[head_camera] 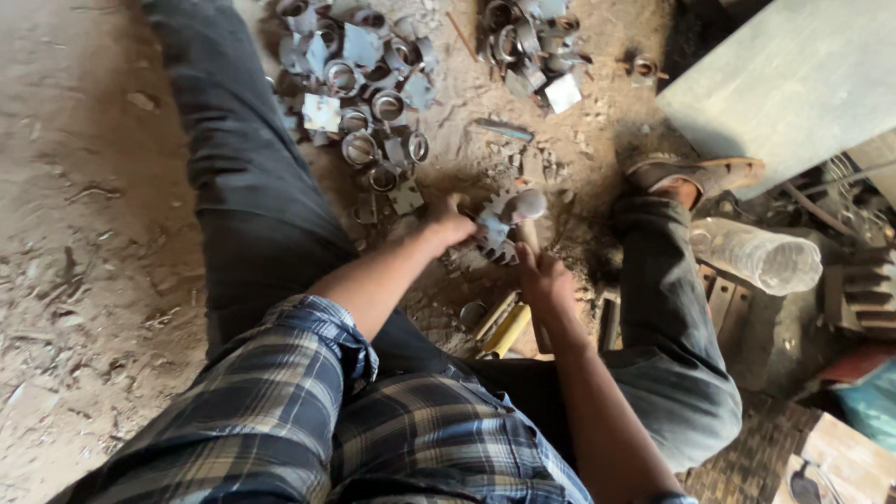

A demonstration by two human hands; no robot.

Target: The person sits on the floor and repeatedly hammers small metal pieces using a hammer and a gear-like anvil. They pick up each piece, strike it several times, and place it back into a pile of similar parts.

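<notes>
Seated on a dirt floor (pixel 93 280), legs spread, plaid shirt and dark trousers in the near view. Left hand (pixel 450 224) grasps a toothed gear (pixel 495 233), fingers clenched on its left rim; the gear sits on the ground between the legs, at mid-floor, tilted with its face turned up toward the camera, teeth showing along the lower edge. Right hand (pixel 546 280) is clenched round a hammer (pixel 525 210); its handle runs from the fist up and slightly left, so the long axis lies roughly away from the body, and the blurred head is just over the gear's upper right. Whether head and gear touch cannot be told. Near the far edge of the floor, two heaps of metal rings and plates: a large heap (pixel 359 103) at upper left beside the left leg, a smaller heap (pixel 532 42) to its right, well apart from the gear. Yellow bars (pixel 504 327) lie just below the gear, beside the right forearm. Right foot wears a sandal (pixel 695 173) at the right side. A clear plastic bottle (pixel 756 252) lies on its side beyond the right knee, label not legible. A pale slab (pixel 793 84) fills the top right corner. Cardboard pieces (pixel 840 457), tan, flat, in the bottom right corner; a red and blue package (pixel 863 383) just above them, details too small to tell
</notes>
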